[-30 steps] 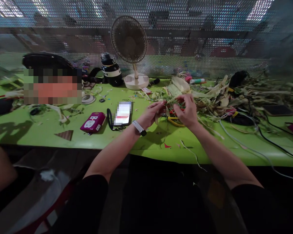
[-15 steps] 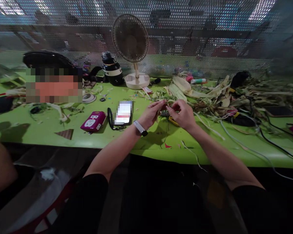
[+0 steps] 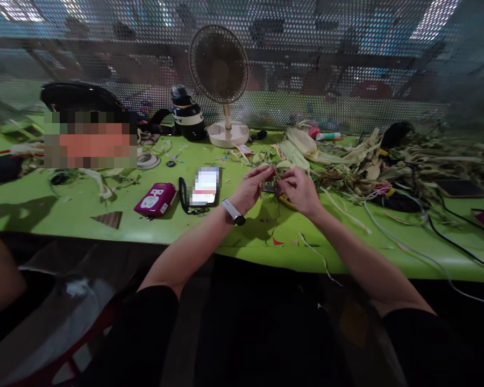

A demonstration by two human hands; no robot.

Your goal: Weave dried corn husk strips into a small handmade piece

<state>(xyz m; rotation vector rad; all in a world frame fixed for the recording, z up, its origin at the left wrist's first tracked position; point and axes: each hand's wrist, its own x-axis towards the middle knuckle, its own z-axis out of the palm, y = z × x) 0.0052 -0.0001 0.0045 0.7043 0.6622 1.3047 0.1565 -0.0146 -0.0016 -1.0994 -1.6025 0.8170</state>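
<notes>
Green surface [image 3: 181, 228] lay beneath my wrists; a thin plant strip [image 3: 279, 173] hung between both hands. Left hand [image 3: 250, 188] and right hand [image 3: 301, 189] each pinched it, fingers drawn together, though the exact contact was too small to tell. Light pressure, tips close, suited it best. Husks [image 3: 300, 142] sat at one o'clock.

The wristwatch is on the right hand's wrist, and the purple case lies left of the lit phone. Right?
Not quite: the head view shows the wristwatch on the left hand's wrist. The purple case does lie left of the lit phone.
</notes>
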